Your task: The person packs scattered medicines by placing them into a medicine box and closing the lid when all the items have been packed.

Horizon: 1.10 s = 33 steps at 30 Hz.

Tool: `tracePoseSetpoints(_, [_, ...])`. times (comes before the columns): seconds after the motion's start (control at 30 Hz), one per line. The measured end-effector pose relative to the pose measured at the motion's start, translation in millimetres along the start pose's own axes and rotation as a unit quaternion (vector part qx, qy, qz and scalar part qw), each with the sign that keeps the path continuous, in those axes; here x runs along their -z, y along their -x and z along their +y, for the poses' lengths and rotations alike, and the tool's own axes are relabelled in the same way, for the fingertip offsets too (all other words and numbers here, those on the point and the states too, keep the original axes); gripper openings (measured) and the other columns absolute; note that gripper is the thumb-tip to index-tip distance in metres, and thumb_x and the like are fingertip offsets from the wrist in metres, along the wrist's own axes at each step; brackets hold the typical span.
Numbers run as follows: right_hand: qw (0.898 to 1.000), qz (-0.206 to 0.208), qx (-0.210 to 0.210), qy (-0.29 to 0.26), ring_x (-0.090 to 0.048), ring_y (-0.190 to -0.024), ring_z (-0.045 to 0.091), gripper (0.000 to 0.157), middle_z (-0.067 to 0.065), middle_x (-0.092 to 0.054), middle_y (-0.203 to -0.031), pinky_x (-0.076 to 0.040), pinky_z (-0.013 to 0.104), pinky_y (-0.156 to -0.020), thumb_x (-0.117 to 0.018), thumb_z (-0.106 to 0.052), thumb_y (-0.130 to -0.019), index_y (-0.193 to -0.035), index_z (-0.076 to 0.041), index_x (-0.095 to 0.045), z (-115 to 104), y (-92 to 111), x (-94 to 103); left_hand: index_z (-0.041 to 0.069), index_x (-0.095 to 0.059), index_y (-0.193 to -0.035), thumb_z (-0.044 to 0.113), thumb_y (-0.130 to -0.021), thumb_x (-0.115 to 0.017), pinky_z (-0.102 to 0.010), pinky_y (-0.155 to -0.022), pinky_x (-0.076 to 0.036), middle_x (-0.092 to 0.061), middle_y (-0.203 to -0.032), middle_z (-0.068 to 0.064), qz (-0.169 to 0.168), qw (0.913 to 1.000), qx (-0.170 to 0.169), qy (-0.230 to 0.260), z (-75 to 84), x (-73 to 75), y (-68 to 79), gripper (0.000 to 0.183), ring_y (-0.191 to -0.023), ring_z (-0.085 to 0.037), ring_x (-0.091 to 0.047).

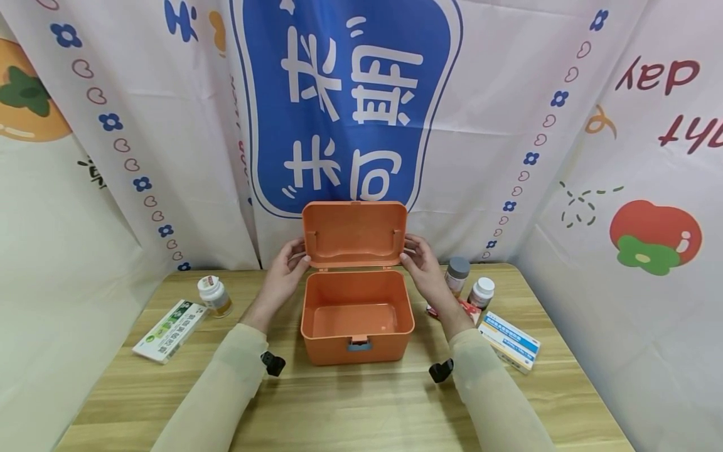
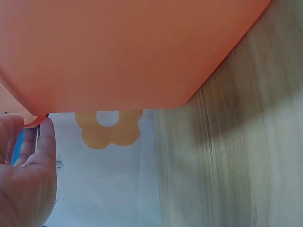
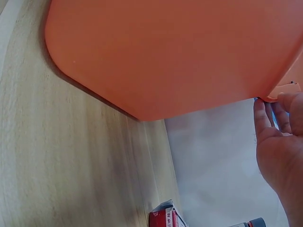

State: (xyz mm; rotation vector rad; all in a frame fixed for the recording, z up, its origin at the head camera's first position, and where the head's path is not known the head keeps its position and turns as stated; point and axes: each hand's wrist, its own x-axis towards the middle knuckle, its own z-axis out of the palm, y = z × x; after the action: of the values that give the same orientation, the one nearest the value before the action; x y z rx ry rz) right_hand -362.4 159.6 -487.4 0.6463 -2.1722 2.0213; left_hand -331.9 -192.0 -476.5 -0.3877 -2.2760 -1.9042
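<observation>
An orange plastic box (image 1: 333, 353) stands in the middle of the table, with a grey-blue latch (image 1: 359, 346) on its front. Its hinged lid (image 1: 354, 232) is raised upright at the back, and the inside shows bare. My left hand (image 1: 287, 267) pinches the lid's left edge, thumb on the inner side and fingers behind. At the opposite edge my right hand (image 1: 422, 263) pinches the lid in the same way. Both wrist views show the box's side wall (image 2: 123, 56) close up, with thumb and fingers at the lid's corner.
Left of the box are a white-capped bottle (image 1: 214, 296) and a flat white-green carton (image 1: 171, 331). To the right stand a grey-capped bottle (image 1: 457, 275), a white-capped bottle (image 1: 482, 292), a red box (image 1: 470, 310) and a blue-white carton (image 1: 509, 342). A printed curtain (image 1: 486, 94) hangs behind the table.
</observation>
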Motion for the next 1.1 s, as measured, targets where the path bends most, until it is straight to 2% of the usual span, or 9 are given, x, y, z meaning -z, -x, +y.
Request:
tracePoseSetpoints(0.17, [1.0, 0.0, 0.004, -0.01, -0.053, -0.144, 0.042, 0.052, 0.023, -0.052, -0.153, -0.057, 0.021, -0.103, -0.058, -0.008, -0.108, -0.157, -0.009, -0.04, 2.3, -0.5, 0.1, 0.003, -0.037, -0.159, 0.011, -0.11, -0.055, -0.009, -0.102, -0.052, -0.047, -0.157, -0.026, -0.001, 1.0, 0.004, 0.0, -1.6, -0.4, -1.4, 0.053, -0.146, -0.042, -0.051])
tracePoseSetpoints(0.33, [1.0, -0.007, 0.006, -0.006, -0.052, -0.144, 0.044, 0.055, 0.026, -0.051, -0.153, -0.058, 0.023, -0.103, -0.057, -0.006, -0.108, -0.159, -0.012, -0.038, 4.4, -1.3, 1.1, 0.003, -0.036, -0.16, 0.009, -0.109, -0.056, -0.004, -0.101, -0.048, -0.046, -0.158, -0.027, -0.001, 1.0, -0.001, -0.002, -4.6, -0.5, -3.2, 0.055, -0.147, -0.042, -0.049])
tracePoseSetpoints(0.43, [1.0, -0.01, 0.004, -0.011, -0.052, -0.144, 0.045, 0.056, 0.027, -0.052, -0.152, -0.059, 0.025, -0.104, -0.057, -0.005, -0.108, -0.16, -0.014, -0.038, 5.0, -1.4, 1.6, 0.004, -0.034, -0.162, 0.008, -0.109, -0.056, -0.004, -0.103, -0.047, -0.045, -0.159, -0.027, -0.005, 1.0, -0.004, -0.005, -5.5, -0.5, -3.9, 0.057, -0.148, -0.042, -0.048])
tracePoseSetpoints(0.5, [1.0, -0.012, 0.0, -0.013, -0.053, -0.143, 0.045, 0.057, 0.027, -0.052, -0.151, -0.059, 0.026, -0.105, -0.057, -0.005, -0.108, -0.161, -0.015, -0.038, 4.7, -1.2, 1.7, 0.005, -0.033, -0.163, 0.008, -0.109, -0.056, -0.011, -0.11, -0.048, -0.045, -0.16, -0.026, -0.008, 0.9999, -0.002, -0.01, -5.5, -0.7, -4.1, 0.059, -0.148, -0.042, -0.048])
tracePoseSetpoints(0.57, [1.0, -0.011, -0.007, -0.017, -0.054, -0.143, 0.045, 0.057, 0.027, -0.053, -0.151, -0.059, 0.026, -0.104, -0.057, -0.005, -0.108, -0.16, -0.016, -0.038, 4.4, -1.0, 1.7, 0.007, -0.033, -0.163, 0.007, -0.109, -0.056, -0.023, -0.118, -0.048, -0.045, -0.16, -0.026, -0.009, 0.9998, 0.001, -0.018, -5.7, -1.0, -4.3, 0.059, -0.148, -0.041, -0.048])
tracePoseSetpoints(0.67, [1.0, -0.012, -0.017, -0.016, -0.054, -0.142, 0.044, 0.057, 0.027, -0.053, -0.151, -0.059, 0.026, -0.105, -0.057, -0.006, -0.108, -0.161, -0.017, -0.039, 3.6, -0.6, 1.8, 0.01, -0.033, -0.164, 0.006, -0.108, -0.056, -0.044, -0.126, -0.042, -0.046, -0.159, -0.027, -0.009, 0.9996, 0.001, -0.027, -6.8, -1.4, -4.5, 0.061, -0.148, -0.041, -0.048])
tracePoseSetpoints(0.73, [1.0, -0.013, -0.022, -0.018, -0.054, -0.142, 0.043, 0.057, 0.026, -0.053, -0.151, -0.059, 0.027, -0.105, -0.058, -0.006, -0.108, -0.161, -0.017, -0.039, 3.8, -0.4, 1.9, 0.011, -0.032, -0.165, 0.005, -0.108, -0.056, -0.051, -0.127, -0.039, -0.047, -0.158, -0.029, -0.009, 0.9994, -0.001, -0.032, -7.7, -1.5, -4.2, 0.062, -0.147, -0.044, -0.048])
tracePoseSetpoints(0.93, [0.999, -0.019, -0.031, -0.023, -0.053, -0.143, 0.045, 0.058, 0.027, -0.051, -0.153, -0.059, 0.031, -0.107, -0.057, -0.007, -0.108, -0.162, -0.016, -0.037, 4.9, 0.6, 2.9, 0.014, -0.032, -0.165, 0.011, -0.109, -0.057, -0.052, -0.124, -0.042, -0.049, -0.157, -0.028, -0.009, 0.9988, 0.004, -0.049, -7.4, -1.4, -1.8, 0.062, -0.145, -0.044, -0.051])
tracePoseSetpoints(1.1, [0.999, -0.019, -0.039, -0.014, -0.055, -0.142, 0.046, 0.058, 0.027, -0.052, -0.152, -0.06, 0.031, -0.106, -0.057, -0.01, -0.109, -0.163, -0.018, -0.037, 5.6, 1.4, 2.8, 0.016, -0.03, -0.166, 0.012, -0.109, -0.057, -0.055, -0.126, -0.04, -0.047, -0.158, -0.029, -0.013, 0.9987, 0.009, -0.049, -8.0, -0.6, -0.6, 0.064, -0.146, -0.045, -0.05])
